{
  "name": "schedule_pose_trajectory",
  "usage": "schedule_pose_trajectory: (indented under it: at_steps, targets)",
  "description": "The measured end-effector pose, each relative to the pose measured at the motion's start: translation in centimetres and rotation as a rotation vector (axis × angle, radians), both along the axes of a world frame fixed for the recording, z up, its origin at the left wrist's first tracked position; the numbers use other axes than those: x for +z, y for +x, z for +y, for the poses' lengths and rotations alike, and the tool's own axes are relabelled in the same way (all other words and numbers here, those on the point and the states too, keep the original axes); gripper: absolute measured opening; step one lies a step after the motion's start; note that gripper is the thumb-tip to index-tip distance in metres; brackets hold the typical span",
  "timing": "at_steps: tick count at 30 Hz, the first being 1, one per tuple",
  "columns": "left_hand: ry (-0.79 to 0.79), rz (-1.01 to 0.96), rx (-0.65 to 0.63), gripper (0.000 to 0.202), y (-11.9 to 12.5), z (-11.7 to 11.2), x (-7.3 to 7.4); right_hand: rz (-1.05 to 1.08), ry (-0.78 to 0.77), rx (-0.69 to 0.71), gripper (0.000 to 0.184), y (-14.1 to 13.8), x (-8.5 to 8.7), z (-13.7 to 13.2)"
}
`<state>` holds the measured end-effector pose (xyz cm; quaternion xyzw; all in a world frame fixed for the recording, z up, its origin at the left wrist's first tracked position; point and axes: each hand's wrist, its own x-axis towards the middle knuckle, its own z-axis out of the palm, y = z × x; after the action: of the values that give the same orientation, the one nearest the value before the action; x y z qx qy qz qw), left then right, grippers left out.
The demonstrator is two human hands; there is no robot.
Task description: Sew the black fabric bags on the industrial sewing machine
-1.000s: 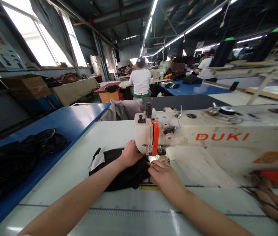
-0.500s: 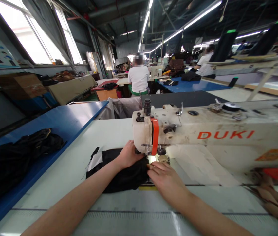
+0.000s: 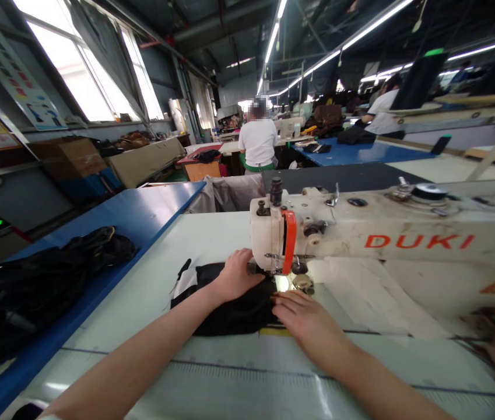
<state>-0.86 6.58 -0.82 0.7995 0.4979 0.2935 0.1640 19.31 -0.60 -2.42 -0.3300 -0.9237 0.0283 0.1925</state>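
Observation:
A piece of black fabric (image 3: 234, 312) lies flat under the head of a white sewing machine (image 3: 269, 230), at the needle. My left hand (image 3: 239, 275) rests on top of the fabric, left of the needle, thumb spread away from the fingers; it is open, and some fingertips are hidden. Close to the lit needle area, my right hand (image 3: 302, 312) has its fingers together, closed on the fabric's right edge; the thumb is hidden. A white patch (image 3: 186, 283) shows at the fabric's far left corner.
More black fabric (image 3: 55, 280) is heaped on the blue table (image 3: 155, 204) to the left. White sheet material (image 3: 361, 291) lies under the machine arm. A ruler strip (image 3: 230, 373) crosses the near table edge. A person in white (image 3: 258, 143) sits ahead.
The whole view has shifted, so the machine and fabric appear further right. Both hands stay on the fabric beside the needle, with little visible change in their hold.

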Motion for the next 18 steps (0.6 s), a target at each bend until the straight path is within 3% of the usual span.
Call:
schedule_pose_trajectory:
  at_steps: [3,5,7,9,18]
  targets:
    - [0.127,0.111,0.123,0.042,-2.1,-3.1,1.0,-0.013,-0.012,0.000,0.024,0.0,0.2,-0.2]
    - [0.191,0.198,0.209,0.028,-3.6,-5.4,1.1,-0.020,-0.014,-0.013,0.026,-0.1,0.3,-0.3]
    - [0.180,0.295,0.211,0.014,-4.6,-7.3,0.8,-0.024,-0.022,-0.029,0.030,-0.1,0.2,-0.3]
    - [0.144,0.348,0.192,0.015,-4.8,-8.1,0.4,-0.029,-0.030,-0.035,0.032,-0.2,0.1,-0.3]
    - [0.175,0.259,0.213,0.015,-1.7,-5.2,0.0,-0.001,-0.026,-0.064,0.032,-0.4,0.4,-0.8]
